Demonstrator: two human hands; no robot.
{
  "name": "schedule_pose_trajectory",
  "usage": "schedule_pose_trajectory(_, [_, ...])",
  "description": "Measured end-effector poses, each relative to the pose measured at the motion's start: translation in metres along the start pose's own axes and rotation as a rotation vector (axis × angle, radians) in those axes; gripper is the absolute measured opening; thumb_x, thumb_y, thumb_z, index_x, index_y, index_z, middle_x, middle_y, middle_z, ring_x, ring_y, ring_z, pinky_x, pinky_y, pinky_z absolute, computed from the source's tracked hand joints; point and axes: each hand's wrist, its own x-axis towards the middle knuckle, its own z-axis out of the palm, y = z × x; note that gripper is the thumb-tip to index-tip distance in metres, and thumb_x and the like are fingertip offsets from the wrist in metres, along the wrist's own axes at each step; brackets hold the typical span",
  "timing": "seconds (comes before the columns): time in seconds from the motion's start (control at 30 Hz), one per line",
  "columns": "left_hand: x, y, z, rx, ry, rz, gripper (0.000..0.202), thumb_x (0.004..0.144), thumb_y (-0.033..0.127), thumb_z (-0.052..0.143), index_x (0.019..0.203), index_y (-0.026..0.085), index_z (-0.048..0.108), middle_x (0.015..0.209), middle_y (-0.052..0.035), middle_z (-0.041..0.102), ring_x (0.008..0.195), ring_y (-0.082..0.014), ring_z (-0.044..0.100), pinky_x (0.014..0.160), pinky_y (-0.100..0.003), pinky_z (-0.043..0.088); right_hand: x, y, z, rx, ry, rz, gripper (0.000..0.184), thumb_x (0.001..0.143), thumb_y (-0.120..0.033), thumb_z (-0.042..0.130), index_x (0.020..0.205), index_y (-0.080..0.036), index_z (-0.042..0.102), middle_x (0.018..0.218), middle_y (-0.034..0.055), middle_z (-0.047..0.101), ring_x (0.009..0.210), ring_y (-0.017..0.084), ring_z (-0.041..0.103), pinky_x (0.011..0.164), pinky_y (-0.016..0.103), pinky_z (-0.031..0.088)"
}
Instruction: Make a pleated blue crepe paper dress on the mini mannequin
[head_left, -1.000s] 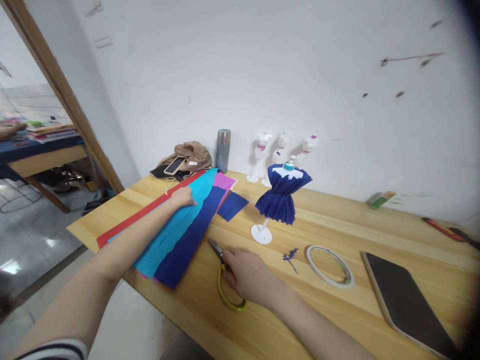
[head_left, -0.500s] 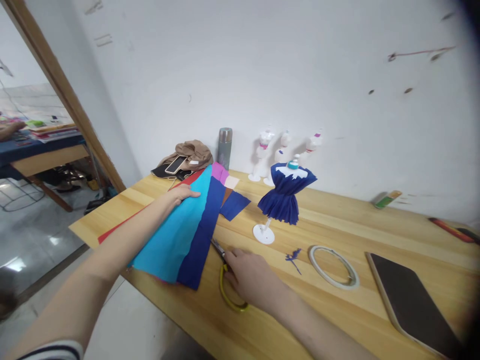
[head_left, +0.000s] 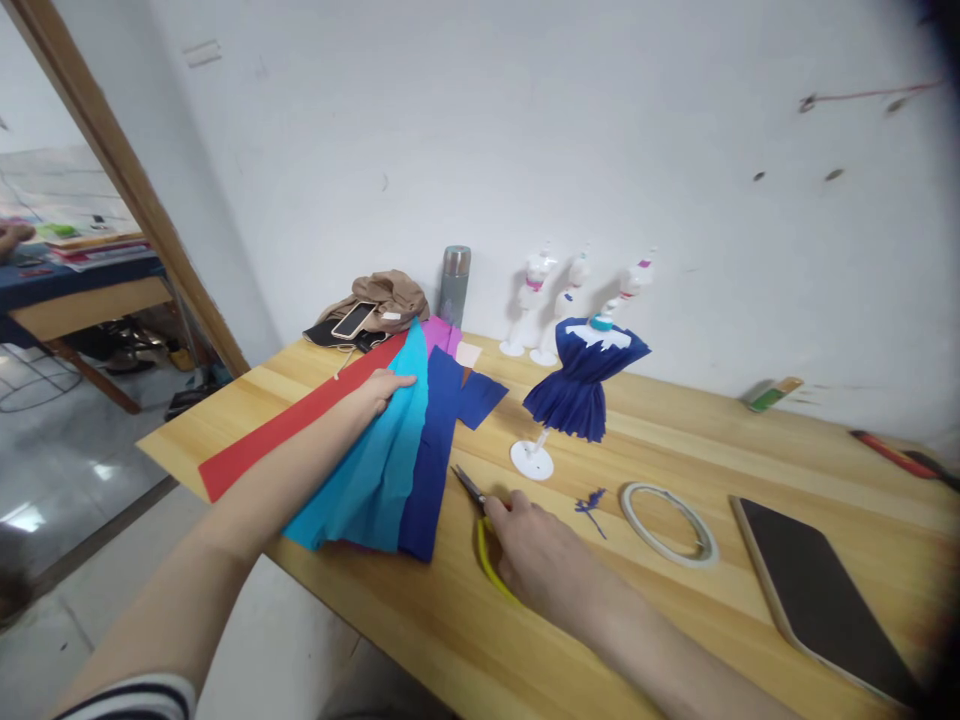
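- Left hand (head_left: 379, 388), fingers flat and together, is pressing the fanned coloured sheets (head_left: 375, 460) at the left end of the surface (head_left: 675, 620); sorting seems under way.
- Right hand (head_left: 544, 555) is covering the scissors (head_left: 471, 487) beside them, grip unclear; lifting calls for closing fingers round the handles.

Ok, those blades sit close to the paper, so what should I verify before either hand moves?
1. Cover: the right hand lies over the handles of the yellow-handled scissors: ok.
2. Fingers through the loops: cannot tell, hidden under the hand.
3. Blades shut: ok, they look closed, tips toward the dark blue sheet.
4. Hold-down: the left hand lies flat on the cyan sheet: ok.
5. The dressed mannequin is clear of the blades: ok, apart.
6. The tape ring is clear of the right hand: ok, apart on the table.
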Motion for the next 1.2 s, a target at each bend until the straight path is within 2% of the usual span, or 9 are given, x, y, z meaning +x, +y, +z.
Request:
schedule_pose_trajectory(0.13, [-0.023, 0.008, -0.006, 0.252, 0.155, 0.109, 0.059, 0.078, 0.022, 0.071, 0.132, 0.013, 0.05, 0.14, -0.0206, 0.048, 0.136, -0.0411, 0.036, 0.106, -0.049, 0.037, -0.012, 0.013, 0.007, 0.035, 0.018, -0.01, 0.034, 0.081, -0.006, 0.044, 0.11, -0.013, 0.06, 0.105, 0.0168, 0.062, 0.094, 0.028, 0.066, 0.076, 0.034, 0.048])
schedule_pose_trajectory(0.2, [-0.044, 0.014, -0.012, 0.485, 0.17, 0.36, 0.052, 0.084, 0.024, 0.065, 0.133, 0.017, 0.051, 0.143, -0.0177, 0.047, 0.137, -0.0367, 0.036, 0.109, -0.049, 0.034, -0.019, 0.021, 0.014, 0.086, 0.075, -0.011, 0.032, 0.083, -0.005, 0.041, 0.107, -0.013, 0.061, 0.104, 0.0168, 0.061, 0.091, 0.028, 0.065, 0.076, 0.035, 0.049])
schedule_pose_trajectory(0.23, [-0.058, 0.016, -0.015, 0.621, 0.106, 0.513, 0.042, 0.087, 0.028, 0.062, 0.126, 0.016, 0.056, 0.136, -0.0173, 0.053, 0.131, -0.035, 0.043, 0.107, -0.049, 0.036, -0.022, 0.026, 0.019, 0.125, 0.107, -0.018, 0.03, 0.085, -0.006, 0.039, 0.105, -0.014, 0.06, 0.102, 0.0164, 0.06, 0.087, 0.026, 0.065, 0.074, 0.035, 0.049])
schedule_pose_trajectory(0.3, [-0.089, 0.018, -0.02, 0.75, -0.216, 0.734, 0.034, 0.085, 0.034, 0.065, 0.115, 0.016, 0.064, 0.121, -0.013, 0.063, 0.118, -0.0296, 0.055, 0.101, -0.042, 0.042, -0.026, 0.036, 0.029, 0.218, 0.174, -0.069, 0.028, 0.083, -0.005, 0.039, 0.101, -0.015, 0.058, 0.098, 0.0141, 0.059, 0.079, 0.023, 0.064, 0.071, 0.034, 0.05])
schedule_pose_trajectory(0.37, [-0.119, 0.014, -0.021, 0.785, -0.528, 0.906, 0.049, 0.077, 0.04, 0.074, 0.12, 0.02, 0.063, 0.131, -0.0112, 0.06, 0.124, -0.0298, 0.053, 0.101, -0.04, 0.044, -0.029, 0.045, 0.038, 0.3, 0.239, -0.117, 0.027, 0.08, -0.004, 0.039, 0.098, -0.017, 0.055, 0.096, 0.0116, 0.057, 0.078, 0.021, 0.062, 0.071, 0.034, 0.05])
schedule_pose_trajectory(0.43, [-0.144, 0.005, -0.018, 0.853, -0.681, 1.0, 0.067, 0.071, 0.039, 0.079, 0.132, 0.023, 0.056, 0.145, -0.0137, 0.05, 0.135, -0.0356, 0.044, 0.108, -0.047, 0.038, -0.029, 0.053, 0.045, 0.384, 0.291, -0.158, 0.023, 0.079, -0.004, 0.039, 0.09, -0.019, 0.052, 0.093, 0.0092, 0.056, 0.078, 0.02, 0.06, 0.073, 0.035, 0.05])
schedule_pose_trajectory(0.73, [-0.159, -0.017, 0.021, 0.912, -0.536, 1.035, 0.048, 0.092, 0.014, 0.049, 0.14, 0.013, 0.045, 0.149, -0.0195, 0.044, 0.141, -0.0333, 0.038, 0.112, -0.047, 0.036, -0.018, 0.071, 0.057, 0.852, 0.509, -0.121, 0.012, 0.081, -0.029, 0.055, 0.071, -0.022, 0.053, 0.073, 0.0034, 0.057, 0.068, 0.02, 0.054, 0.063, 0.034, 0.045])
schedule_pose_trajectory(1.0, [-0.167, -0.005, 0.077, 0.768, -0.393, 0.999, 0.045, 0.09, 0.027, 0.059, 0.132, 0.012, 0.049, 0.148, -0.0211, 0.043, 0.142, -0.0351, 0.036, 0.11, -0.05, 0.038, -0.009, 0.084, 0.086, 1.568, 0.357, -0.119, 0.046, 0.06, -0.044, 0.085, 0.094, -0.022, 0.063, 0.081, 0.0034, 0.062, 0.054, 0.011, 0.048, 0.044, 0.023, 0.032])
schedule_pose_trajectory(1.2, [-0.163, -0.002, 0.053, 0.653, -0.418, 0.96, 0.021, 0.092, 0.023, 0.053, 0.109, 0.016, 0.065, 0.14, -0.0136, 0.055, 0.132, -0.0259, 0.05, 0.11, -0.041, 0.041, -0.029, 0.07, 0.07, 1.849, 0.138, -0.043, 0.056, 0.07, -0.043, 0.082, 0.119, -0.027, 0.06, 0.077, 0.0025, 0.064, 0.042, 0.003, 0.033, 0.038, 0.018, 0.022])
